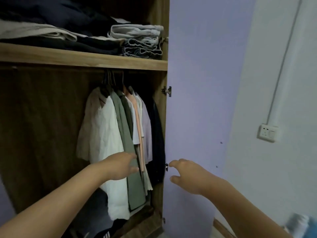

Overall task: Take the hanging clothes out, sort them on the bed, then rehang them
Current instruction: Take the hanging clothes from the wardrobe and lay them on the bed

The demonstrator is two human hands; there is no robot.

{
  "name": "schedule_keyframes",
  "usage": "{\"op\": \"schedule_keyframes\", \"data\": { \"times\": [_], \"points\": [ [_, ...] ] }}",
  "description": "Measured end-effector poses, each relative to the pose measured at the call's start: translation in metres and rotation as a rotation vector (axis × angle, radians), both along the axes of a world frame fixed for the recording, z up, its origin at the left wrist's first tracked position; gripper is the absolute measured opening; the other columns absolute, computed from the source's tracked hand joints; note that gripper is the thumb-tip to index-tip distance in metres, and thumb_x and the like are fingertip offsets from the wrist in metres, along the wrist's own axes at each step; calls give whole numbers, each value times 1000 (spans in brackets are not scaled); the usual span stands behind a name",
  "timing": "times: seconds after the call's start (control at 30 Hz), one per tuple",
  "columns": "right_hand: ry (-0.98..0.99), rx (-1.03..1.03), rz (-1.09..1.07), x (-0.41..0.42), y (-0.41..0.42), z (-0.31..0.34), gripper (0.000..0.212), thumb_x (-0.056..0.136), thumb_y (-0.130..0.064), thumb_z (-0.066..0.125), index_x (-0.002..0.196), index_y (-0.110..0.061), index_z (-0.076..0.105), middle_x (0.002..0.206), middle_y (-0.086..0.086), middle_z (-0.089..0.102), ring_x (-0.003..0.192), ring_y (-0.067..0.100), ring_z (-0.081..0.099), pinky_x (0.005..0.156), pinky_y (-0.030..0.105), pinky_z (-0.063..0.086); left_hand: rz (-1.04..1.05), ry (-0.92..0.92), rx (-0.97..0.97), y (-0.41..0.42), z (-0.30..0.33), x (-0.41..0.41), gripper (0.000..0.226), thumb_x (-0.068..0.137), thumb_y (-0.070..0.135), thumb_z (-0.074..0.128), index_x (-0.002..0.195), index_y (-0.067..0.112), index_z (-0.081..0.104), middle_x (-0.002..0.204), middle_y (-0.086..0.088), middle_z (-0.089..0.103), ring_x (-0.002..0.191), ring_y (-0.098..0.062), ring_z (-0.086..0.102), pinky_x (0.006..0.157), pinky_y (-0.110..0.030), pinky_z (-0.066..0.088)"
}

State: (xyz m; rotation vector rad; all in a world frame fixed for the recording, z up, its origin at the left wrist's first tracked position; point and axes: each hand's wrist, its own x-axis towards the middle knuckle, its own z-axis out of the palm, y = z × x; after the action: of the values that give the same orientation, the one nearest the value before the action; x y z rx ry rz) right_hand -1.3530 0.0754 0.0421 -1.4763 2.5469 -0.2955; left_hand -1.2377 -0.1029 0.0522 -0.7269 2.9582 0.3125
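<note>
Several shirts hang close together on hangers (112,79) in the open wardrobe: a white shirt (104,134), an olive green one (126,134), a peach one (138,121), a lilac one (147,127) and a dark garment (157,134) at the far right. My left hand (121,164) reaches in with fingers apart, its fingertips touching the lower part of the green shirt. My right hand (186,172) hovers in front of the open lilac door (197,83), fingers spread and holding nothing.
A wooden shelf (82,57) above the rail carries folded dark, grey and denim clothes (137,42). Dark items lie on the wardrobe floor (103,234). On the white wall at right are a socket (266,133) and a cable duct (284,57). The wardrobe's left half is dark.
</note>
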Motion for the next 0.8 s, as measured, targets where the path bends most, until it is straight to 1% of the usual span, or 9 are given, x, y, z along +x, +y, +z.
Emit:
{"op": "schedule_keyframes", "data": {
  "times": [0.03, 0.1, 0.17, 0.23, 0.37, 0.47, 0.57, 0.7, 0.8],
  "points": [
    [-7, -13, 15, 1, -15, 0, 50, 99, -30, 43, 145, -18, 28, 144, 7, 38, 130, 23, 37, 104, 28, 31, 23, 6, 9, -13, 0, 2, 55, 97, 39, 42, 145, 19, 24, 147, -3, 34, 131, -17, 38, 103, -23, 32],
    [-15, -32, 34, 2, -44, 0, 47, 98, -28, 44, 141, -13, 35, 140, 10, 42, 125, 23, 42, 103, 30, 36, 64, 10, 35, -37, -2, 6, 54, 96, 39, 43, 144, 19, 26, 146, -3, 37, 129, -17, 40, 102, -23, 33],
    [-32, -59, 58, 1, -72, 0, 43, 97, -25, 46, 137, -10, 39, 135, 10, 46, 121, 22, 46, 99, 29, 40, 101, 7, 59, -60, -4, 8, 54, 96, 40, 43, 144, 19, 27, 146, -2, 37, 130, -17, 40, 103, -24, 33],
    [-47, -90, 90, -1, -99, 2, 44, 97, -24, 47, 138, -11, 37, 135, 9, 47, 120, 22, 47, 97, 27, 40, 137, 20, 85, -81, -7, 7, 55, 96, 40, 43, 144, 19, 26, 147, -3, 35, 131, -18, 38, 106, -25, 33],
    [-44, -133, 158, -12, -152, 7, 46, 97, -23, 46, 140, -12, 32, 135, 11, 46, 119, 24, 48, 99, 36, 42, 211, 63, 98, -120, -11, 0, 55, 95, 40, 45, 144, 21, 27, 147, -2, 35, 131, -18, 40, 106, -26, 34],
    [-54, -176, 216, -26, -188, 13, 50, 97, -22, 45, 144, -14, 28, 140, 9, 42, 123, 23, 45, 101, 32, 40, 272, 83, 86, -151, -11, -10, 58, 94, 43, 46, 144, 21, 27, 145, -1, 39, 127, -17, 44, 105, -26, 37],
    [-41, -211, 264, -47, -224, 18, 59, 98, -25, 44, 149, -18, 15, 147, 7, 34, 130, 22, 38, 106, 30, 35, 314, 108, 60, -181, -3, -24, 58, 94, 42, 46, 144, 19, 27, 143, -2, 41, 123, -16, 46, 103, -26, 40],
    [-48, -304, 309, -71, -272, 28, 62, 97, -24, 45, 150, -19, 12, 149, 6, 31, 134, 20, 34, 109, 30, 32, 363, 190, 36, -216, 10, -41, 53, 93, 39, 48, 140, 19, 34, 138, -3, 46, 120, -18, 49, 100, -29, 43],
    [-41, -362, 331, -81, -306, 32, 64, 97, -24, 45, 150, -20, 9, 154, 2, 23, 139, 18, 27, 112, 28, 25, 383, 269, 4, -235, 11, -49, 56, 93, 38, 50, 143, 21, 31, 144, 0, 40, 127, -16, 44, 104, -27, 39]
  ]
}}
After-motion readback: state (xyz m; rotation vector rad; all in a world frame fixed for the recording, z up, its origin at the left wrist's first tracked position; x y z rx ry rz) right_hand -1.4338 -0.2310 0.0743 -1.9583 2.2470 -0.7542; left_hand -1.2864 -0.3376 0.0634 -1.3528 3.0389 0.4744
